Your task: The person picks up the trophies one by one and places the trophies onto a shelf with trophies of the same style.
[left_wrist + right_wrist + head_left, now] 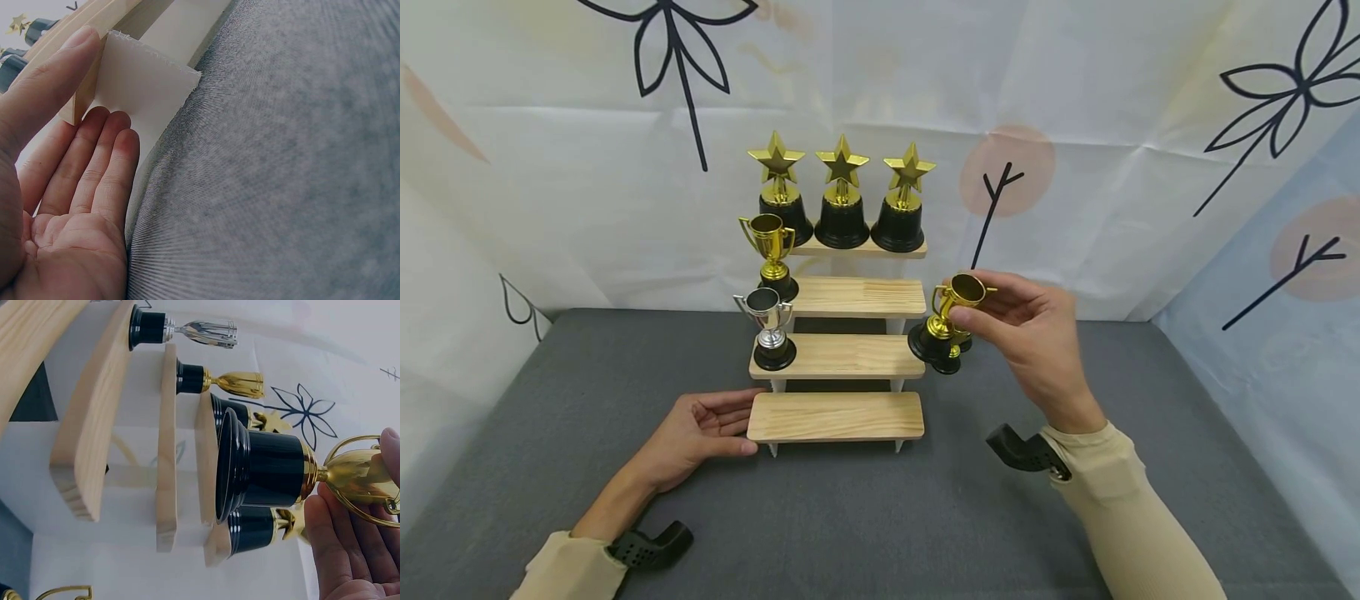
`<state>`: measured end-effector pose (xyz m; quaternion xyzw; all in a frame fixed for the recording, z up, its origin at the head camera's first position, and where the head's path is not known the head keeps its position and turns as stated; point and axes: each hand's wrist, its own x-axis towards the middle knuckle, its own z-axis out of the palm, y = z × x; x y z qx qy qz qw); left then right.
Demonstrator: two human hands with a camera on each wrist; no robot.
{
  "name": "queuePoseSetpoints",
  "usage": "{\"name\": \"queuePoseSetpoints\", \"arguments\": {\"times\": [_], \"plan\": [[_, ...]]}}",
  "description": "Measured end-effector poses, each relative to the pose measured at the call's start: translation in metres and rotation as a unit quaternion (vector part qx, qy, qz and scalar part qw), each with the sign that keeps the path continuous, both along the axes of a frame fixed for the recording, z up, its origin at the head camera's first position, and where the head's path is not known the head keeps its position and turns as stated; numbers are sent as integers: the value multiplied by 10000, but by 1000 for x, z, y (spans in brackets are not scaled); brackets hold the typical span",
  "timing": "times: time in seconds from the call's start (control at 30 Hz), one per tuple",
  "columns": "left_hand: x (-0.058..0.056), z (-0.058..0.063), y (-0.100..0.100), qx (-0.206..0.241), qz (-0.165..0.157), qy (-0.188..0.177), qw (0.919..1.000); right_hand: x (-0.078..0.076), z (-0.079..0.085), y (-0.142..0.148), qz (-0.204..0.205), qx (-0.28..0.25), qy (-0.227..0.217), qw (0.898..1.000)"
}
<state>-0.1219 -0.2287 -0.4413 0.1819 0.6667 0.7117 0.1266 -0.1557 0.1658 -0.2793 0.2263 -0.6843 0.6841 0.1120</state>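
"While the left hand point(711, 429) sits beside the wooden stand point(820, 297), what are its fingers doing?"

"They're straight and clasp nothing. The thumb lies by the front corner of the lowest shelf point(835, 417), at its left end, and the other fingers reach toward a white support point(147, 78) underneath. Whether they touch that support, I can't tell."

"And the right hand point(1030, 325)?"

"It grips a gold cup point(307, 469) between thumb and fingers, up at the bowl. From the head camera, the cup leans a little, rim toward the right, and its black base shows just beside the right end of the second shelf up point(857, 357). I can't tell whether the two touch."

"Anything close behind it?"

"Another black base point(947, 366) with some gold, mostly hidden by the cup, so its kind is unclear."

"What stands on the shelves?"

"Three gold star trophies point(842, 218) in a row on the top shelf point(859, 252). One level down, at the left end, a second gold cup point(772, 250); below that, also at the left end, a silver cup point(771, 339). They're all upright on black bases."

"And around them?"

"Grey cloth point(850, 533) under the stand, a white printed backdrop point(1075, 67) behind, and cream sleeves point(1150, 525) on both arms."
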Motion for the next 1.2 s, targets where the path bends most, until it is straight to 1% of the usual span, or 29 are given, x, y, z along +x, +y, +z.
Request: {"name": "queuePoseSetpoints", "arguments": {"times": [0.3, 0.57, 0.97, 1.2], "plan": [[0, -1, 0, 95, -54, 52, 9999, -6, 6, -13, 136, 115, -58, 9998], [-1, -2, 0, 172, -108, 90, 9998, -11, 11, -23, 246, 259, 46, 9994], [-1, -2, -1, 182, -120, 88, 9997, -24, 16, -39, 505, 199, 71, 9985], [-1, -2, -1, 237, -160, 119, 9995, -32, 18, -49, 520, 243, 140, 9983]]}}
